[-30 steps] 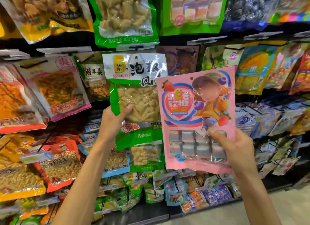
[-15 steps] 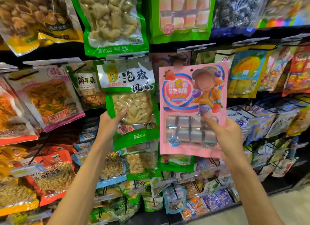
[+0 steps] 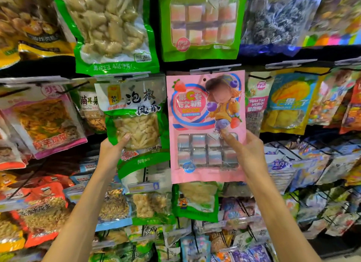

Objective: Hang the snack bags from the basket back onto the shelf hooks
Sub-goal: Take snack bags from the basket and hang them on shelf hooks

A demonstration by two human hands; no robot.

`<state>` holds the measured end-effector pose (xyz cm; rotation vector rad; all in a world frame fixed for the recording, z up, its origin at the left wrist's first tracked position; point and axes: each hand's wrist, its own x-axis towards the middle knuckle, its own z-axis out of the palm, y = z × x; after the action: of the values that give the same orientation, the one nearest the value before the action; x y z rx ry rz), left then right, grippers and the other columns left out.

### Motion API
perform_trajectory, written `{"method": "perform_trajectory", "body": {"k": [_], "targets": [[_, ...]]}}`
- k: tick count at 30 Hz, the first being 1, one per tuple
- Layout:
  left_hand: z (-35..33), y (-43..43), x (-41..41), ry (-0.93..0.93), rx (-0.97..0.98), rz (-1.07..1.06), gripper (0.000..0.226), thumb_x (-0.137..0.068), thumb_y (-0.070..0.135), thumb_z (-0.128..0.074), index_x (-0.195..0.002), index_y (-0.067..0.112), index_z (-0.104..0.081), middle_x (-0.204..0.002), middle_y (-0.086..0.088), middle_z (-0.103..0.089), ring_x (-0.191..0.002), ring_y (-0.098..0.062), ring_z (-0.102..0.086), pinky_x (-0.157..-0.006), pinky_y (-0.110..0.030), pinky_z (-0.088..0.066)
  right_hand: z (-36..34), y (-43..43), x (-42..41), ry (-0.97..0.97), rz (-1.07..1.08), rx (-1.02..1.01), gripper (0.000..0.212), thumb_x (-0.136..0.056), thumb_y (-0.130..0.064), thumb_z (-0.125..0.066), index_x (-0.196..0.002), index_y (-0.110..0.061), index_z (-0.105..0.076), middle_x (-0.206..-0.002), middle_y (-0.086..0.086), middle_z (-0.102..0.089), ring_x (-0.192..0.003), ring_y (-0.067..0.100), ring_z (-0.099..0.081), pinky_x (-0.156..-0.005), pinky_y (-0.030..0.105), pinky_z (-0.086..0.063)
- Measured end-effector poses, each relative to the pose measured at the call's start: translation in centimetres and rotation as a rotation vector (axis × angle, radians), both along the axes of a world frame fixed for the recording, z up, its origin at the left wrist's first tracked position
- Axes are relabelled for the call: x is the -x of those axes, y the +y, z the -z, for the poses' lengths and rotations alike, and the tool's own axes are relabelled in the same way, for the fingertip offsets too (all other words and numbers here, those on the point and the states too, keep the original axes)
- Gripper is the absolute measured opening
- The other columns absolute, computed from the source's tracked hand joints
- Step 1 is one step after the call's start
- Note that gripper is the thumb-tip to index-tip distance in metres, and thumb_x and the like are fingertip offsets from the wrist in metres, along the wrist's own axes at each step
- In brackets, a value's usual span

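The right hand (image 3: 248, 154) is pinching the pink candy bag (image 3: 207, 125) at its right edge, thumb lying across the clear window in front and the other fingers tucked out of sight behind, so the grip is closing firmly on the packet. The left hand (image 3: 112, 150) is clamping the green-and-white snack bag (image 3: 134, 121) in the same manner, thumb pressing on the front near the lower left corner of its window, the remaining fingers hiding behind. Taking the pink candy bag as the landmark: it is hanging upright in the middle of the shelf wall, its small punched hole sitting just under a grey price-tag strip (image 3: 214, 68) at its top edge; whether a hook is passing through that hole cannot be told. The green-and-white snack bag is sitting directly to its left, their edges touching or nearly so, with its top reaching up to another tag strip at about the same height. Above the pink bag a green pack of pink cubes (image 3: 201, 25) is hanging, and above-left a large green bag of pale pieces (image 3: 111, 29). To its right a blue-and-yellow mango bag (image 3: 289, 103) is hanging. Below it a green-trimmed packet (image 3: 195, 201) is peeking out, partly covered by the pink bag's lower edge. Both bare forearms are reaching up from the bottom of the view.
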<state>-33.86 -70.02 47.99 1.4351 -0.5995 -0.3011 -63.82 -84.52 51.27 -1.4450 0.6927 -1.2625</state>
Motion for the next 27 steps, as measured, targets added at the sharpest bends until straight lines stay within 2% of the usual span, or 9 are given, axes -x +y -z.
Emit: {"method": "perform_trajectory", "body": {"k": [5, 7, 10, 13, 15, 17, 21, 24, 27], "targets": [[0.5, -0.4, -0.1, -0.006, -0.004, -0.034, 0.016, -0.093, 0.03, -0.067, -0.106, 0.022, -0.068, -0.11, 0.005, -0.07, -0.101, -0.008, -0.064, -0.084, -0.028, -0.047, 0.6, -1.0, 0.4, -0.012, -0.017, -0.017, 0.02, -0.085, -0.028, -0.075, -0.103, -0.02, -0.073, -0.094, -0.009, -0.077, -0.091, 0.008, -0.071, -0.069, 0.012, -0.051], [0.6, -0.4, -0.1, -0.007, -0.026, -0.054, 0.011, -0.091, 0.033, -0.068, -0.099, 0.026, -0.07, -0.109, 0.004, -0.071, -0.102, -0.011, -0.064, -0.089, -0.035, -0.046, 0.8, -1.1, 0.7, -0.013, -0.052, -0.038, 0.022, -0.086, -0.027, -0.074, -0.106, -0.018, -0.073, -0.096, -0.006, -0.077, -0.093, 0.012, -0.072, -0.073, 0.018, -0.053], [0.6, -0.4, 0.4, -0.002, -0.016, -0.054, 0.017, -0.09, 0.034, -0.069, -0.101, 0.021, -0.07, -0.107, 0.004, -0.071, -0.101, -0.01, -0.065, -0.087, -0.033, -0.046, 0.7, -1.3, 0.9, 0.004, -0.095, -0.038, 0.023, -0.085, -0.029, -0.075, -0.106, -0.019, -0.073, -0.097, -0.007, -0.077, -0.094, 0.013, -0.072, -0.08, 0.029, -0.055], [0.7, -0.3, 0.7, -0.008, -0.012, -0.071, 0.013, -0.09, 0.032, -0.069, -0.1, 0.024, -0.07, -0.105, 0.005, -0.071, -0.1, -0.01, -0.065, -0.087, -0.033, -0.046, 0.4, -1.4, 0.8, 0.0, -0.137, -0.035, 0.022, -0.085, -0.03, -0.074, -0.104, -0.021, -0.073, -0.094, -0.007, -0.077, -0.088, 0.008, -0.072, -0.067, 0.018, -0.053], [0.6, -0.3, 0.9, -0.011, -0.016, -0.085, 0.017, -0.09, 0.032, -0.069, -0.102, 0.019, -0.07, -0.103, 0.005, -0.071, -0.098, -0.01, -0.064, -0.088, -0.034, -0.045, 0.5, -1.6, 0.7, 0.001, -0.132, -0.026, 0.019, -0.086, -0.03, -0.074, -0.103, -0.022, -0.073, -0.091, -0.008, -0.077, -0.083, 0.005, -0.071, -0.064, 0.014, -0.05], [0.6, -0.3, 1.1, -0.012, -0.018, -0.095, 0.024, -0.09, 0.032, -0.069, -0.106, 0.015, -0.07, -0.103, 0.004, -0.071, -0.098, -0.011, -0.065, -0.088, -0.034, -0.045, 0.7, -1.9, 0.5, 0.013, -0.114, -0.026, 0.016, -0.085, -0.03, -0.074, -0.1, -0.023, -0.073, -0.09, -0.009, -0.077, -0.083, 0.004, -0.071, -0.066, 0.015, -0.05], [0.4, 0.0, 1.6, -0.007, 0.0, -0.096, 0.026, -0.09, 0.03, -0.069, -0.11, 0.015, -0.069, -0.106, 0.005, -0.071, -0.099, -0.009, -0.065, -0.085, -0.03, -0.047, 1.3, -2.9, -0.1, 0.026, -0.114, -0.054, 0.022, -0.086, -0.03, -0.075, -0.105, -0.02, -0.073, -0.096, -0.008, -0.077, -0.092, 0.009, -0.071, -0.078, 0.027, -0.053], [0.1, 0.2, 1.9, 0.008, -0.004, -0.092, 0.015, -0.091, 0.028, -0.069, -0.105, 0.022, -0.069, -0.105, 0.006, -0.072, -0.099, -0.008, -0.066, -0.085, -0.029, -0.048, 1.2, -3.5, -0.9, 0.022, -0.157, -0.049, 0.021, -0.088, -0.027, -0.073, -0.108, -0.019, -0.072, -0.099, -0.008, -0.076, -0.093, 0.005, -0.071, -0.077, 0.021, -0.055], [-0.2, 0.4, 2.0, 0.031, -0.032, -0.097, 0.023, -0.09, 0.031, -0.07, -0.109, 0.017, -0.07, -0.107, 0.003, -0.073, -0.103, -0.013, -0.066, -0.093, -0.036, -0.047, 0.9, -5.2, -2.6, 0.046, -0.137, -0.053, 0.02, -0.088, -0.027, -0.074, -0.105, -0.018, -0.073, -0.095, -0.007, -0.077, -0.089, 0.004, -0.071, -0.069, 0.018, -0.053]]}}
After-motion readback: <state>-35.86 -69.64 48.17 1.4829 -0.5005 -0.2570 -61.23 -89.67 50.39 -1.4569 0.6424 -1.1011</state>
